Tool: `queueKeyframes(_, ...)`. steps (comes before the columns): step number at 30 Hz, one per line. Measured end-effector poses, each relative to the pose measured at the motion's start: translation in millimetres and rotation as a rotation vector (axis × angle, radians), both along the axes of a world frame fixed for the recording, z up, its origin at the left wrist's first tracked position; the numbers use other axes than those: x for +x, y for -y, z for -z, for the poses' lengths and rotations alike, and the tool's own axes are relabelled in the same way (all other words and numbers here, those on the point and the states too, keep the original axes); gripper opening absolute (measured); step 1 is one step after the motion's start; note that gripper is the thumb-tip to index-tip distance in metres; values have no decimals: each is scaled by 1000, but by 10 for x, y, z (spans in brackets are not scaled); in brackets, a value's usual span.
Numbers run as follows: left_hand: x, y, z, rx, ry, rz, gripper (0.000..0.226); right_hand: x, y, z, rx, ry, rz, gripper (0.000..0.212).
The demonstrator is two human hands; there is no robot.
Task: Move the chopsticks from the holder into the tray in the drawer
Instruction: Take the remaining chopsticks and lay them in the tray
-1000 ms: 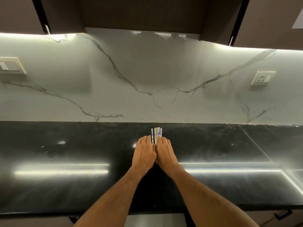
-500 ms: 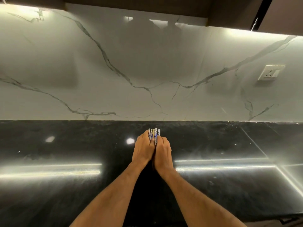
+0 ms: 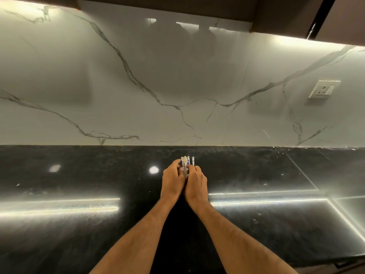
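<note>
Both hands meet over the middle of the black worktop (image 3: 79,224), held side by side with the bundle of chopsticks (image 3: 187,162) clasped between them. The left hand (image 3: 172,182) curls its fingers round the near side of the bundle, and the right hand (image 3: 196,184) does the same from the other side, so each grip is closed on the chopsticks. Only the far ends of the sticks show past the fingertips: pale, with blue and white pattern, bunched tightly and pointing away toward the wall. The rest of their length is hidden by the hands, and whether the sticks touch the worktop cannot be told. No holder, drawer or tray shows in this view. Behind the worktop rises a white marble backsplash (image 3: 177,86) with grey veins, carrying a wall socket (image 3: 324,89) at the right. Dark cabinets (image 3: 286,14) hang above.
</note>
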State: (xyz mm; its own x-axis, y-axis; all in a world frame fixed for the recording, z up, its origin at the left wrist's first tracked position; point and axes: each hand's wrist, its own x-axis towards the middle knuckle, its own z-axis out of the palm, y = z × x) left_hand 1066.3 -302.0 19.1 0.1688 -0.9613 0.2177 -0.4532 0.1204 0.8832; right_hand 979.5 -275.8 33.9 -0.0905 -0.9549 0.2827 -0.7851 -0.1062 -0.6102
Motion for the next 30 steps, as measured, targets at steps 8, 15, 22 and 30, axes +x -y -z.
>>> queueKeyframes(8, 61, 7, -8, -7, 5, -10, 22, 90, 50, -29, 74, -104, 49, 20)
queueKeyframes(15, 93, -6, -13, 23, -8, -4, 22, 107, 106, -44, 116, -78, 74, 22)
queueKeyframes(22, 110, -32, -58, 28, -55, -10, 20, 138, 92, -45, 150, -48, 88, 21)
queueKeyframes(30, 119, -99, -86, -13, -72, -20, 18, 69, 174, -94, 293, 198, 140, 12)
